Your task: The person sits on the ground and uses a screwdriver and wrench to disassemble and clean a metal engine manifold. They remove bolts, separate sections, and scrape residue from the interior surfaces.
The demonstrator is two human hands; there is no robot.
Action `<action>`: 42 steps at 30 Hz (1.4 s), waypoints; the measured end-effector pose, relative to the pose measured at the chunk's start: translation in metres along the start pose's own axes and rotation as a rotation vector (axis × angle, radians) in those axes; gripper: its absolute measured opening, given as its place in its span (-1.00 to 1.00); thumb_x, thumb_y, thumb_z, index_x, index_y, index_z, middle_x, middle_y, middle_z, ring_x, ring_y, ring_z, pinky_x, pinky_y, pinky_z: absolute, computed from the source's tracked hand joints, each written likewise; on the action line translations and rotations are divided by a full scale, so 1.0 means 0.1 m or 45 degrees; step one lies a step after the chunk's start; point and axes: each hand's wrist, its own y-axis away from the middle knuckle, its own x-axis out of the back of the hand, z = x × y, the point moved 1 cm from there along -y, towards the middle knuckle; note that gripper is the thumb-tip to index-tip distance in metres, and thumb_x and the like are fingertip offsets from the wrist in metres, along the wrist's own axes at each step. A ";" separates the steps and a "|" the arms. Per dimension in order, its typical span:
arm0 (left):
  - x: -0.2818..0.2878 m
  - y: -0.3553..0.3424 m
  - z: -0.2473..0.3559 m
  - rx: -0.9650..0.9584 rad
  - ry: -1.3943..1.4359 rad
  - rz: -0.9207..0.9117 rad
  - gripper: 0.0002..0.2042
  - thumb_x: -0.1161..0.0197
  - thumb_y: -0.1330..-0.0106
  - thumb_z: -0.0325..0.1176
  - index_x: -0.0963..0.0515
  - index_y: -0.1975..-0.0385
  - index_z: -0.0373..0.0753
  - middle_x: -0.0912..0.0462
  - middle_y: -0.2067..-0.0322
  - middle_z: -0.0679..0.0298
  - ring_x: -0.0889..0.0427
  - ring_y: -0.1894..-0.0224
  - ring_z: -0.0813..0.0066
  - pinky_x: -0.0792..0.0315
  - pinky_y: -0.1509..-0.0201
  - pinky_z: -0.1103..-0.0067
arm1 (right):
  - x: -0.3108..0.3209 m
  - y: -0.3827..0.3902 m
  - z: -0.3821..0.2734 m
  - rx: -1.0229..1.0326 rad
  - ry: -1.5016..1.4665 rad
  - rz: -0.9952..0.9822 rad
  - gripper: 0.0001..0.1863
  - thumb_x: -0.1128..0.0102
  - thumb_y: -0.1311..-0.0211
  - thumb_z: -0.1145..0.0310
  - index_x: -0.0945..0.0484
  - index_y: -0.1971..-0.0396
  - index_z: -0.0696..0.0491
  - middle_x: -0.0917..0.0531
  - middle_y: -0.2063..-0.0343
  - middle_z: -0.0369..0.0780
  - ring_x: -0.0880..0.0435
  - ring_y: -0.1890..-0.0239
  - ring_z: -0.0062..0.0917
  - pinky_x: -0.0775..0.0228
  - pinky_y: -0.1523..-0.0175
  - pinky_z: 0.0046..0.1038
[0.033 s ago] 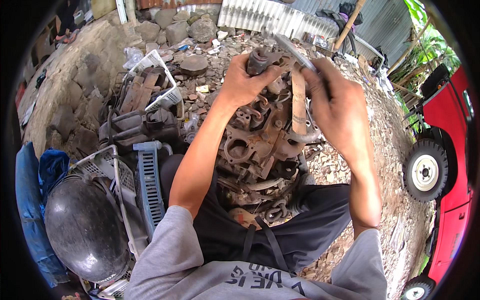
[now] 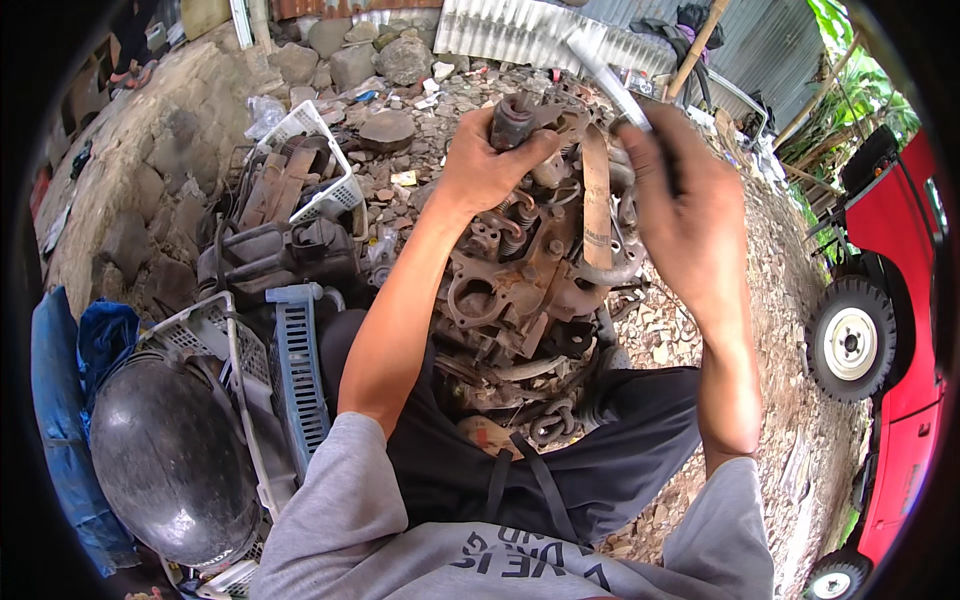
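A rusty engine part with round openings and springs (image 2: 545, 260) sits among other old metal parts in front of my legs. My left hand (image 2: 485, 165) is closed around a dark, worn cylindrical piece (image 2: 512, 122) at its far end; where the piece's lower end goes is hidden. My right hand (image 2: 690, 200) grips a shiny metal hammer (image 2: 612, 82), raised above the far right of the parts. Motion smears the hammer's head and my fingers. A flat brown strip (image 2: 596, 195) lies across the parts between my hands.
To the left are a white crate of metal parts (image 2: 350, 190), a blue plastic basket (image 2: 300, 365) and a black helmet (image 2: 170, 460). Stones and rubble (image 2: 405, 60) cover the ground. A red vehicle (image 2: 910, 400) stands at the right, a corrugated sheet (image 2: 500, 35) at the back.
My right hand has moved slightly right, and the hammer has swung up, away from the metal parts. My left hand has stayed in place around the dark piece.
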 end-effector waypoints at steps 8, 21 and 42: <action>0.06 0.01 -0.11 0.079 0.052 0.001 -0.84 -0.43 -0.20 -0.37 -0.63 0.43 -0.32 -0.65 0.52 0.43 -0.52 0.45 0.71 -0.43 0.32 0.60 | -0.14 0.01 0.04 0.154 0.029 -0.087 -0.88 -0.17 -0.35 0.40 -0.51 0.18 0.08 -0.54 0.68 -0.07 -0.60 0.62 -0.13 -0.38 0.52 -0.18; 0.07 0.03 -0.03 -0.025 0.113 -0.010 -0.79 -0.39 -0.20 -0.39 -0.53 0.61 -0.25 -0.46 0.70 0.49 -0.36 0.62 0.73 -0.19 0.52 0.67 | 0.00 -0.05 -0.08 0.089 -0.122 0.164 -0.90 -0.16 -0.38 0.43 -0.52 0.22 0.13 -0.50 0.73 -0.13 -0.59 0.71 -0.32 -0.28 0.60 -0.35; 0.03 0.15 -0.07 0.049 0.263 0.078 -0.81 -0.32 -0.16 -0.47 -0.48 0.65 -0.26 -0.46 0.70 0.47 -0.35 0.63 0.75 -0.18 0.56 0.66 | -0.11 -0.06 -0.15 0.368 0.204 0.011 -0.89 -0.23 -0.32 0.37 -0.50 0.27 0.05 -0.57 0.67 -0.15 -0.63 0.63 -0.24 -0.38 0.57 -0.26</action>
